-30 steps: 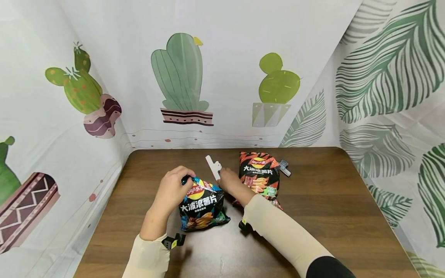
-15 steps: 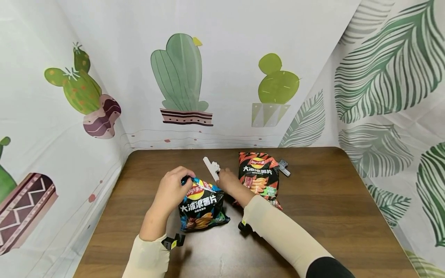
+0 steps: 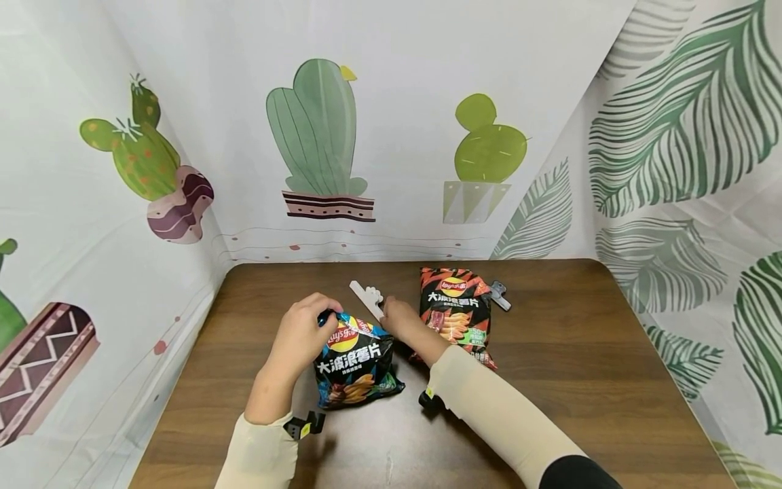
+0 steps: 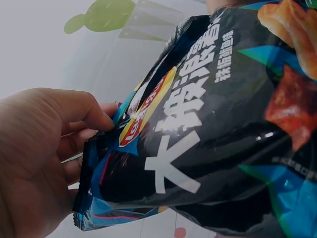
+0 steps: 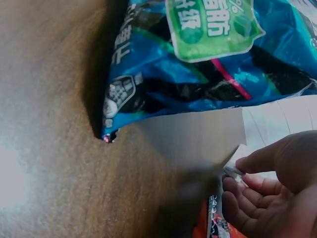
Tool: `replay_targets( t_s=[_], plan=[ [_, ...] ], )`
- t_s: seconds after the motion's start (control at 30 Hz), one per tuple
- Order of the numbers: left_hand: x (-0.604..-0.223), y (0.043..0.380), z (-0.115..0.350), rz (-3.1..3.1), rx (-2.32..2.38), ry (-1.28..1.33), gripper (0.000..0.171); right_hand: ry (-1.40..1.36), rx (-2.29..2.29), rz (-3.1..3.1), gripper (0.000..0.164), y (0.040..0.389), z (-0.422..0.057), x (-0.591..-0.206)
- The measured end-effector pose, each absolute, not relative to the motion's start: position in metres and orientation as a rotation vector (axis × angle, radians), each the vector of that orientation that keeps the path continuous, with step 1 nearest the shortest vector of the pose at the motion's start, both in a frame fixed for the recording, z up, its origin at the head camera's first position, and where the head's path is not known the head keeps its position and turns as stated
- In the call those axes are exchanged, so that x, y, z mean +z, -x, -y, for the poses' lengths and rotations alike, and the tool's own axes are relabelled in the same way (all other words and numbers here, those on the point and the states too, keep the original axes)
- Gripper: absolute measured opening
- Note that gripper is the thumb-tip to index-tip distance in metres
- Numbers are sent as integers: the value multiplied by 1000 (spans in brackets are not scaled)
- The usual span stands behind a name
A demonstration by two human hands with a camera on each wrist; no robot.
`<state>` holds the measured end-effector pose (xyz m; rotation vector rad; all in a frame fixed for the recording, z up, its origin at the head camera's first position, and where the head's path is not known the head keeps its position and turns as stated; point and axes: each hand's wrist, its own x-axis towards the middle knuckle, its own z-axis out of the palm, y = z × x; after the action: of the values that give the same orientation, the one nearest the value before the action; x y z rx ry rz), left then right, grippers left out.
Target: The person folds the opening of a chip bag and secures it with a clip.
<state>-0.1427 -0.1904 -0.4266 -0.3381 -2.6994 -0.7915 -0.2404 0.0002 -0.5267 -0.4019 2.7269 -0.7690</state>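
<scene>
On the desk (image 3: 550, 407), the left hand (image 3: 307, 324) pinches with its fingers the top edge of the blue-black chip bag (image 3: 354, 363); behind it, the right hand (image 3: 401, 317) pinches the white clip (image 3: 365, 299) near the red bag (image 3: 455, 305).

On the worktop (image 3: 568, 353), a red chip bag (image 3: 455, 299) lies near the far edge, a grey clip (image 3: 499, 296) at its side toward the far right corner. Cactus-print cloth (image 3: 403, 136) hangs behind the far edge, leaf-print cloth (image 3: 662, 142) along the right.
</scene>
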Motion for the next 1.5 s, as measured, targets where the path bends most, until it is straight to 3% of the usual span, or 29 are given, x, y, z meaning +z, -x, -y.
replay_targets(
  t_s=[0.27, 0.73, 1.5],
  plan=[
    [-426, 143, 190, 2701, -799, 325, 12, 403, -846, -2692, 27, 239, -6, -528],
    [-427, 143, 189, 2707, -816, 329, 12, 391, -871, -2638, 17, 234, -14, -523],
    [-426, 146, 188, 2712, -788, 338, 9, 470, -1148, -2599, 15, 219, -28, -503]
  ],
)
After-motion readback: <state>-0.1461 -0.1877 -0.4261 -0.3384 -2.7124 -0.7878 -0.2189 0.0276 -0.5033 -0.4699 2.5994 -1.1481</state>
